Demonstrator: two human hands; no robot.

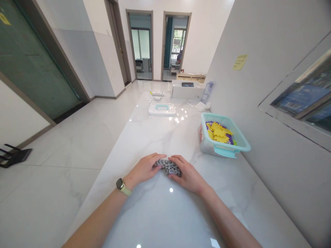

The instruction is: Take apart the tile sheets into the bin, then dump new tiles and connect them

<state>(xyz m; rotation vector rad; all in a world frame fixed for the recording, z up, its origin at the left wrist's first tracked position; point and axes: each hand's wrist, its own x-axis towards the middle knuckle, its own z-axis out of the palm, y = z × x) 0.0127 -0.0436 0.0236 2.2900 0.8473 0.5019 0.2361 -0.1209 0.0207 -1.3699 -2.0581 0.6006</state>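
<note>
Between my two hands sits a cluster of small grey pieces [168, 166], lying low at the white marbled table [144, 137]. They look like little plastic toy parts, but their exact kind is too small to make out. My left hand [147, 167] curls round the cluster's left end, thumb on the near side and fingers on the far side. From the right, my right hand [188, 173] grips the other end in the same way, partly hiding it. A watch with a pale green band [124, 187] is on my left wrist.
To the right stands a pale turquoise bin [224, 152] with yellow and purple toy pieces [219, 132]. Farther off are a white lid with a turquoise handle [161, 109], a power strip [157, 93], crumpled tissue [202, 106] and a white box [187, 90]. A wall borders the right side.
</note>
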